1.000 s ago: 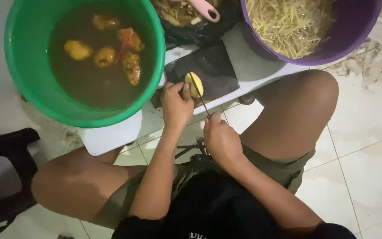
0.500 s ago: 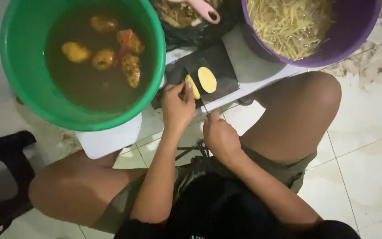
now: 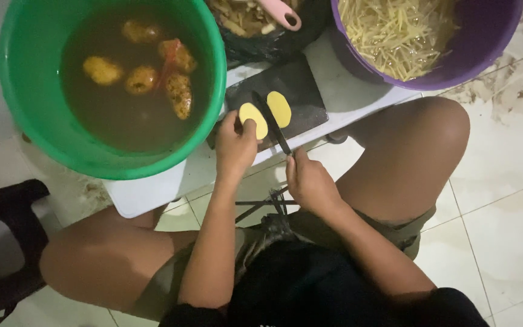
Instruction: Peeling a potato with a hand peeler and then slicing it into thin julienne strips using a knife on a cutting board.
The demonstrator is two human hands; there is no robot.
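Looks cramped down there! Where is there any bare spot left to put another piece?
Free: the dark cutting board beyond the two potato halves, and the white table strip between board and purple tub. Crowded: the board's near edge, with left hand, knife and right hand.

Green tub (image 3: 25,91) of potatoes; purple tub (image 3: 491,36) of strips.
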